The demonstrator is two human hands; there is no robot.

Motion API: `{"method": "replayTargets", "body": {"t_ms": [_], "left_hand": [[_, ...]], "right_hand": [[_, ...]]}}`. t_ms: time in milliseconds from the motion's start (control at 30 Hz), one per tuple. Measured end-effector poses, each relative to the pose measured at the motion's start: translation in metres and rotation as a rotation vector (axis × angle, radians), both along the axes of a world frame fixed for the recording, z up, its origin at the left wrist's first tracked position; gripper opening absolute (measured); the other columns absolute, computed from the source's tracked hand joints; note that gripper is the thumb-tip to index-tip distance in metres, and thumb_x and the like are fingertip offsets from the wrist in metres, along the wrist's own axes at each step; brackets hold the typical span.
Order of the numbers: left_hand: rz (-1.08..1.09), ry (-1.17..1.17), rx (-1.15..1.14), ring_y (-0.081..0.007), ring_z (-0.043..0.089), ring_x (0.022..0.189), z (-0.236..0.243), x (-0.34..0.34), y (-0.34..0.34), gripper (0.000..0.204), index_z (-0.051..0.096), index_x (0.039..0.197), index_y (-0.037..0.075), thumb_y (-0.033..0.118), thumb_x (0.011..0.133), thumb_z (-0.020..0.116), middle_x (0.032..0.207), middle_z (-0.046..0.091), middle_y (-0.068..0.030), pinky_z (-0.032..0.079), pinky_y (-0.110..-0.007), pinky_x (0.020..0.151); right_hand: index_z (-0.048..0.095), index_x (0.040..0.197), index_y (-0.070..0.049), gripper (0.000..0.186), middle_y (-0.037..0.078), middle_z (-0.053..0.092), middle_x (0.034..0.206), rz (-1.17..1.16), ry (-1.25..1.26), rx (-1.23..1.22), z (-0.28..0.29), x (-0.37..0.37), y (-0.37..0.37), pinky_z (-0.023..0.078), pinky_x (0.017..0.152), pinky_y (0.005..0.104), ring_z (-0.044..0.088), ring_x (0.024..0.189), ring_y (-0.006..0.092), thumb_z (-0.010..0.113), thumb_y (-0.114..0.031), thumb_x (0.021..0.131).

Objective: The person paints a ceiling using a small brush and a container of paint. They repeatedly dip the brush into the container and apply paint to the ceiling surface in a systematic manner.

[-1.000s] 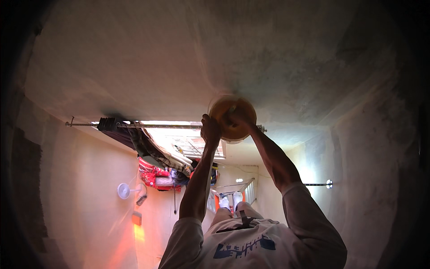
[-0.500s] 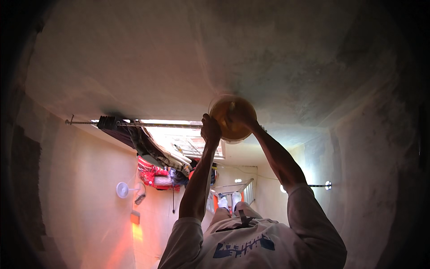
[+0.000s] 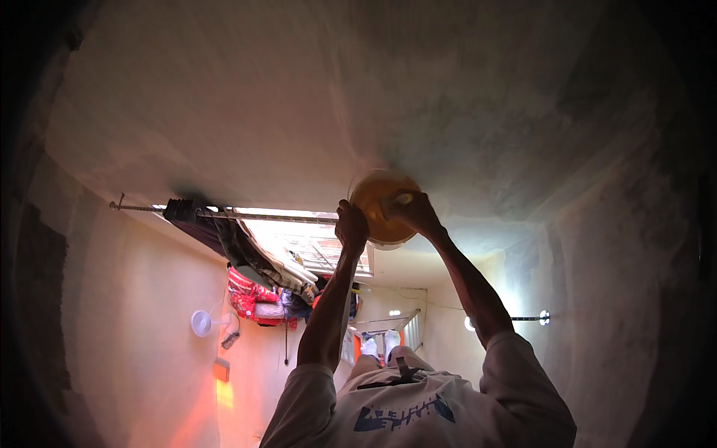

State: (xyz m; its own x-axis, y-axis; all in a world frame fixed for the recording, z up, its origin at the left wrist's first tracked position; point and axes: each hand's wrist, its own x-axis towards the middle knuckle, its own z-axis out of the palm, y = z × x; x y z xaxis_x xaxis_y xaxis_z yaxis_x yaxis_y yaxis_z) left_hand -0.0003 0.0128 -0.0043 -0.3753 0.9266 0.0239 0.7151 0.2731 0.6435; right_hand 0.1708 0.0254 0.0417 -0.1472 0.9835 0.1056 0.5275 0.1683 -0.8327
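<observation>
A round bucket or tub (image 3: 375,190) with an orange-brown inside sits in front of me, its mouth turned toward me. Closed at its left rim is my left hand (image 3: 351,225), fingers wrapped round the edge. My right hand (image 3: 417,213) is over the right side of the opening, fingers curled together. A small pale piece (image 3: 404,198) shows at those fingers, too blurred to name. The bucket's contents cannot be made out clearly.
A metal rod (image 3: 287,216) with dark clothes (image 3: 224,235) runs left of the bucket, beside a bright window (image 3: 299,237). My feet are at a ladder (image 3: 409,328) below. Red bundles (image 3: 246,295), a white fan-like object (image 3: 201,323) and patchy plastered walls (image 3: 224,97) surround me.
My right hand has drawn back from deep in the bucket toward its right rim, and the pale piece has moved right with it. The left hand keeps its grip on the rim.
</observation>
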Motion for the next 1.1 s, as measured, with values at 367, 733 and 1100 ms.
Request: {"method": "replayTargets", "body": {"t_ms": [367, 733, 1100], "left_hand": [[0.012, 0.062, 0.110, -0.0435, 0.063, 0.085, -0.035, -0.008, 0.007, 0.024, 0.042, 0.104, 0.003, 0.027, 0.098, 0.041, 0.102, 0.059, -0.0219, 0.052, -0.052, 0.070], [-0.009, 0.058, 0.070, -0.0425, 0.062, 0.089, -0.026, -0.005, 0.004, 0.027, 0.040, 0.106, 0.002, 0.028, 0.096, 0.039, 0.100, 0.058, -0.0234, 0.049, -0.053, 0.075], [-0.045, 0.076, 0.220, -0.0401, 0.062, 0.080, -0.060, -0.016, 0.016, 0.025, 0.039, 0.103, 0.002, 0.025, 0.094, 0.043, 0.090, 0.058, -0.0226, 0.049, -0.051, 0.067]], "right_hand": [[0.057, 0.112, -0.012, 0.030, 0.010, 0.063, 0.105, -0.276, 1.444, -0.215, 0.028, 0.099, -0.100, 0.049, 0.090, 0.0432, 0.062, 0.100, 0.0239, 0.064, -0.025, 0.086], [0.050, 0.123, -0.006, 0.031, 0.011, 0.057, 0.116, -0.339, 1.123, 0.912, 0.320, 0.259, -0.019, 0.050, 0.093, 0.0390, 0.060, 0.106, 0.0242, 0.053, -0.018, 0.095], [0.051, 0.117, 0.004, 0.039, 0.012, 0.061, 0.106, -0.287, 1.013, 1.199, 0.498, 0.284, 0.011, 0.054, 0.084, 0.0327, 0.066, 0.094, 0.0235, 0.064, -0.015, 0.086]]}}
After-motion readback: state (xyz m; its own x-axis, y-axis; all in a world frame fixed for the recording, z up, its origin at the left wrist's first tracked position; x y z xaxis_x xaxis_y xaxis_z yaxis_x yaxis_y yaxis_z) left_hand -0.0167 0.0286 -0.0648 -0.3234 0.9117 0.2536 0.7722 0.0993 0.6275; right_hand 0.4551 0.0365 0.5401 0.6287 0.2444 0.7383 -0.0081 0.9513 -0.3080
